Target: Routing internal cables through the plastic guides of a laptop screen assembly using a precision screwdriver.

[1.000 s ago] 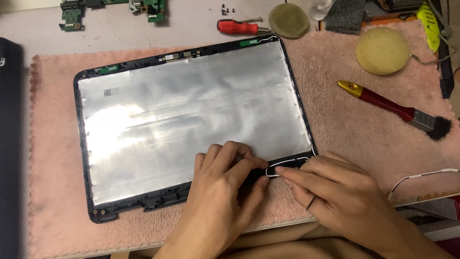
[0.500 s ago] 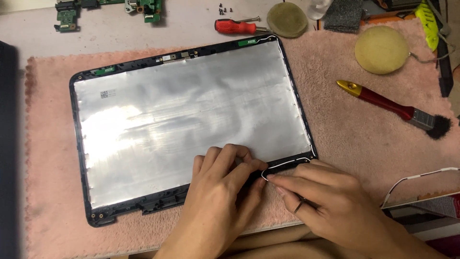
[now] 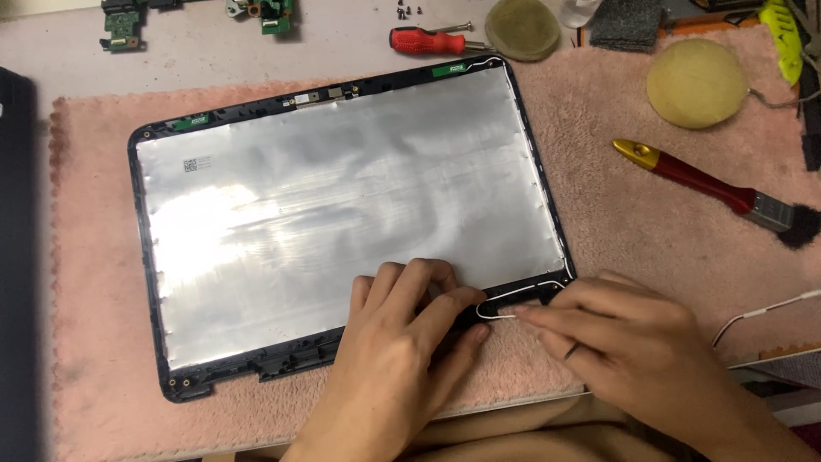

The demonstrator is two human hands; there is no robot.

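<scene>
A laptop lid shell (image 3: 342,205) with a silver foil lining and a black rim lies open-side up on a pink mat (image 3: 667,231). My left hand (image 3: 402,351) presses its fingers down on the shell's near edge, close to the right corner. My right hand (image 3: 633,342) pinches a thin white cable (image 3: 513,299) that runs along that near-right corner of the rim. A ring sits on one finger of the right hand. Both hands' fingertips nearly meet at the cable.
A red-handled brush (image 3: 718,190) lies to the right on the mat. At the back are a red screwdriver (image 3: 428,40), two round pads (image 3: 697,84), small green circuit boards (image 3: 124,19) and tiny screws. Another white cable (image 3: 770,310) trails at the right. A dark object (image 3: 13,257) borders the left.
The view has shifted slightly. My right hand's fingers slid a little left along the near edge, holding the white cable; my left hand stays pressed on the rim.
</scene>
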